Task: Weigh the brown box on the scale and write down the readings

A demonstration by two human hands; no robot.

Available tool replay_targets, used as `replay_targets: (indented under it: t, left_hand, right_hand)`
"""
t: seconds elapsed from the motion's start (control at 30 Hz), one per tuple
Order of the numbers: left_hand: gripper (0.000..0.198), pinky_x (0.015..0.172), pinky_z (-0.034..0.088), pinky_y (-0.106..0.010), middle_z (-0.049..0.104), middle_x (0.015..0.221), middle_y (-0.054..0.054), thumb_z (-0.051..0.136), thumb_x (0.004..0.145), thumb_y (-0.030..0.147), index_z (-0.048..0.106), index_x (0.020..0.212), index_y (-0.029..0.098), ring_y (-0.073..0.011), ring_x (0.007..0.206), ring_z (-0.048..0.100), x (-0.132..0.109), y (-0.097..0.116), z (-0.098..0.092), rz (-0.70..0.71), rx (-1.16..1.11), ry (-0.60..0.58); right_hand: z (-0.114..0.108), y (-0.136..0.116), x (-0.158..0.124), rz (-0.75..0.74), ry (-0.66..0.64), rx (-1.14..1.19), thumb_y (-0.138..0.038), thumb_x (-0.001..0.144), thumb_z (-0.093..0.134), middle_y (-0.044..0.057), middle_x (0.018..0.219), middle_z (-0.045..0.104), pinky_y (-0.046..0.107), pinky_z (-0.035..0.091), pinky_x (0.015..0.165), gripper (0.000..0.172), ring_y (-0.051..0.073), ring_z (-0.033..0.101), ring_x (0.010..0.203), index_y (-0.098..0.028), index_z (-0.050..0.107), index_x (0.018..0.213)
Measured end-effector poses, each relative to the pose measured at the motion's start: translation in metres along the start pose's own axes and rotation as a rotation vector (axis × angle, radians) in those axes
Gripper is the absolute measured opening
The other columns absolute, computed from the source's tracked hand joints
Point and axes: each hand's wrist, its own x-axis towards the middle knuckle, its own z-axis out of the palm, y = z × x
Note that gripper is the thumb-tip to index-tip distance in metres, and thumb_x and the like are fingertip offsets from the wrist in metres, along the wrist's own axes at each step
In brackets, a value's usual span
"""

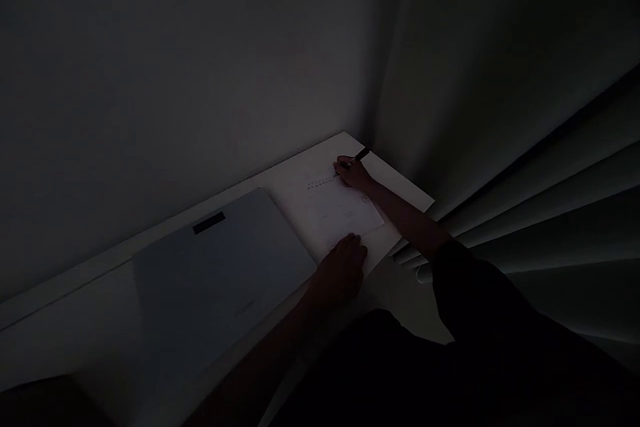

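A white spiral-bound notepad lies open on the white desk, with faint marks on its page. My right hand is closed around a dark pen, whose thick end sticks up past the fingers. That hand rests at the notepad's far side, by the row of binding holes. Along the near edge of the page sits my left hand, palm down, its fingers loosely bent and nothing seen in it. Dim light hides the detail of the fingers and the pen's tip.
A large grey flat panel, perhaps a closed laptop, with a dark strip lies left of the notepad. The desk meets a wall behind. Long curtains hang at the right. A dark object shows at bottom left.
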Motion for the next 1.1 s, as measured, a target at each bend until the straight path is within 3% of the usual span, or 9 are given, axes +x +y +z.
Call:
replay_targets:
  t: [0.17,0.3,0.4,0.53,0.63,0.77,0.87,0.97,1.1]
  left_hand:
    - [0.044,0.111,0.052,-0.055,0.052,0.144,-0.027,0.037,0.093,0.012,0.056,0.132,0.004,-0.0377,0.139,0.049,0.0,0.001,-0.003,-0.006,-0.058,-0.029]
    - [0.046,0.114,0.051,-0.054,0.05,0.147,-0.025,0.036,0.094,0.014,0.053,0.135,0.005,-0.0373,0.142,0.045,0.001,0.001,-0.004,-0.019,-0.056,-0.065]
    - [0.047,0.116,0.049,-0.052,0.048,0.149,-0.024,0.037,0.094,0.013,0.051,0.138,0.005,-0.0365,0.143,0.044,0.001,0.001,-0.005,-0.029,-0.063,-0.083]
    - [0.045,0.118,0.047,-0.05,0.049,0.15,-0.021,0.04,0.094,0.014,0.051,0.138,0.006,-0.0339,0.145,0.042,0.0,0.002,-0.004,-0.057,-0.064,-0.082]
    - [0.046,0.119,0.046,-0.048,0.048,0.151,-0.019,0.042,0.095,0.015,0.051,0.139,0.009,-0.0316,0.146,0.042,-0.001,0.001,-0.001,-0.06,-0.041,-0.07]
    - [0.047,0.116,0.047,-0.048,0.047,0.152,-0.021,0.044,0.096,0.019,0.049,0.142,0.008,-0.0319,0.145,0.043,0.0,0.0,0.004,-0.034,0.026,-0.072]
    - [0.04,0.115,0.048,-0.047,0.054,0.144,-0.022,0.044,0.098,0.02,0.055,0.134,0.007,-0.032,0.139,0.05,-0.003,0.003,0.0,0.034,0.144,-0.009]
    - [0.035,0.115,0.048,-0.045,0.059,0.139,-0.02,0.043,0.098,0.019,0.057,0.129,0.009,-0.0301,0.135,0.054,-0.021,0.008,-0.012,0.083,0.254,0.108]
    - [0.032,0.109,0.053,-0.041,0.064,0.133,-0.018,0.047,0.096,0.015,0.056,0.127,0.01,-0.0277,0.13,0.059,-0.077,0.018,-0.038,-0.028,0.308,0.252]
  right_hand:
    - [-0.013,-0.005,-0.003,-0.274,0.007,-0.264,-0.05,0.096,0.05,0.003,0.079,0.064,0.028,0.045,0.072,0.031,0.016,0.061,0.076,-0.021,0.053,0.088]
    - [-0.016,0.0,-0.003,-0.335,-0.109,-0.415,-0.032,0.095,0.048,0.013,0.118,0.068,0.033,0.048,0.083,0.025,0.023,0.064,0.102,-0.019,0.061,0.112]
    - [-0.016,0.003,-0.004,-0.369,-0.22,-0.507,-0.017,0.092,0.046,0.013,0.13,0.065,0.035,0.048,0.092,0.033,0.025,0.061,0.116,-0.018,0.06,0.121]
    - [-0.016,0.001,-0.008,-0.38,-0.3,-0.662,-0.008,0.086,0.047,0.012,0.132,0.063,0.033,0.047,0.085,0.042,0.025,0.061,0.111,-0.018,0.057,0.126]
    - [-0.017,-0.004,-0.013,-0.402,-0.327,-0.74,-0.008,0.088,0.044,0.013,0.126,0.063,0.031,0.043,0.076,0.039,0.024,0.06,0.102,-0.017,0.057,0.123]
    - [-0.019,-0.008,-0.017,-0.424,-0.342,-0.747,-0.008,0.087,0.044,0.013,0.12,0.062,0.03,0.041,0.076,0.035,0.024,0.057,0.101,-0.017,0.058,0.119]
    - [-0.018,-0.005,-0.015,-0.417,-0.336,-0.732,-0.008,0.087,0.043,0.013,0.117,0.061,0.031,0.042,0.076,0.035,0.024,0.057,0.099,-0.017,0.059,0.117]
    - [-0.016,0.001,-0.01,-0.417,-0.321,-0.704,-0.013,0.091,0.041,0.013,0.115,0.061,0.033,0.044,0.081,0.034,0.024,0.057,0.096,-0.017,0.058,0.119]
    - [-0.015,0.01,-0.005,-0.369,-0.17,-0.59,-0.013,0.093,0.032,0.013,0.115,0.062,0.034,0.046,0.087,0.034,0.022,0.056,0.093,-0.018,0.054,0.118]
